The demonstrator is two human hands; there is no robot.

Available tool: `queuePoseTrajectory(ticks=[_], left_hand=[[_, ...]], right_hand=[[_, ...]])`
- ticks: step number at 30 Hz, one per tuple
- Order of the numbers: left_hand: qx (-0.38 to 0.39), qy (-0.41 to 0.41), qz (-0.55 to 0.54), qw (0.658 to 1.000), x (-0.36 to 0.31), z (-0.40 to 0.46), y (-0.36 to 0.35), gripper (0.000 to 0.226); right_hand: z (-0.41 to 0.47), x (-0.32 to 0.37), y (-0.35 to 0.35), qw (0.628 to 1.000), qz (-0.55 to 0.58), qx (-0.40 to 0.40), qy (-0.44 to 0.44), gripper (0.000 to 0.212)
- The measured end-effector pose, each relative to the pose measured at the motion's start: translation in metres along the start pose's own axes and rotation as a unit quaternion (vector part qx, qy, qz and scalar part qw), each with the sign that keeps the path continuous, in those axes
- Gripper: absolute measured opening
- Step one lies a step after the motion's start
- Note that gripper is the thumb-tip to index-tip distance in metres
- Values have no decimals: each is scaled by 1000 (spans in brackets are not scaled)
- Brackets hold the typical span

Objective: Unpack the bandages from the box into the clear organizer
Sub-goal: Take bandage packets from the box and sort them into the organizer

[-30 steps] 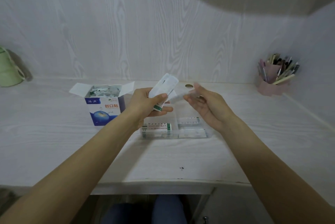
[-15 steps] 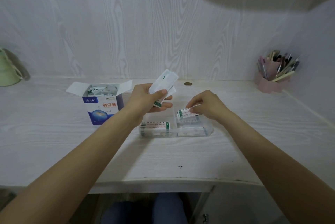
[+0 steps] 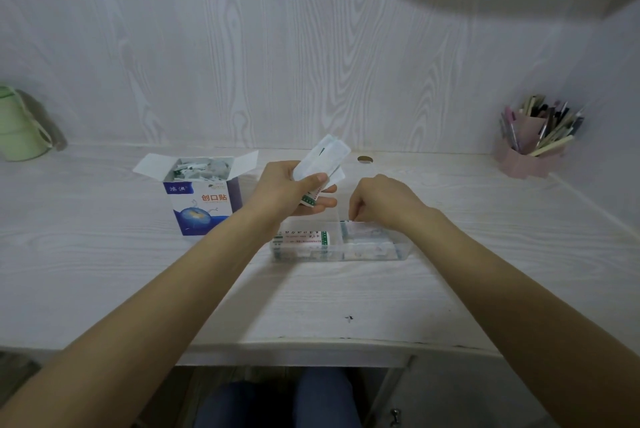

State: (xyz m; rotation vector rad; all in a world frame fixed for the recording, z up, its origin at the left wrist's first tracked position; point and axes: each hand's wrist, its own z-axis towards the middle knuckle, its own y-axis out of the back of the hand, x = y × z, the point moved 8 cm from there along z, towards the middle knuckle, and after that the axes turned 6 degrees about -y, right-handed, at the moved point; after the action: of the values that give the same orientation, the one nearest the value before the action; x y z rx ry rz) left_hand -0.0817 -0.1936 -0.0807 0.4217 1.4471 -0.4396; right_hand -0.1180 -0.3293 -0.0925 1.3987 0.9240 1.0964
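The blue and white bandage box stands open on the desk, left of centre, with wrapped bandages showing inside. My left hand grips a small stack of bandages above the clear organizer. The organizer lies at mid desk with bandages in its left compartment and more in the right one. My right hand reaches down into the organizer's right compartment with fingers curled, its fingertips on a bandage there; the grip itself is hidden.
A pink pen holder full of pens sits at the back right. A green jug stands at the far left. A small round hole shows near the back wall. My knees are under the desk's front edge.
My right hand took one bandage from the stack, carried it down and lowered it into the organizer's right compartment. My left hand stayed in place with the stack.
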Motion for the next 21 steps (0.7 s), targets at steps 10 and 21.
queuePoseTrajectory(ticks=[10, 21], left_hand=[[0, 0, 4, 1000, -1, -1, 4, 18], [31, -13, -16, 999, -3, -2, -11, 16]], right_hand=[[-3, -20, 9, 961, 274, -26, -1, 13], [-24, -13, 40, 829, 552, -90, -21, 10]])
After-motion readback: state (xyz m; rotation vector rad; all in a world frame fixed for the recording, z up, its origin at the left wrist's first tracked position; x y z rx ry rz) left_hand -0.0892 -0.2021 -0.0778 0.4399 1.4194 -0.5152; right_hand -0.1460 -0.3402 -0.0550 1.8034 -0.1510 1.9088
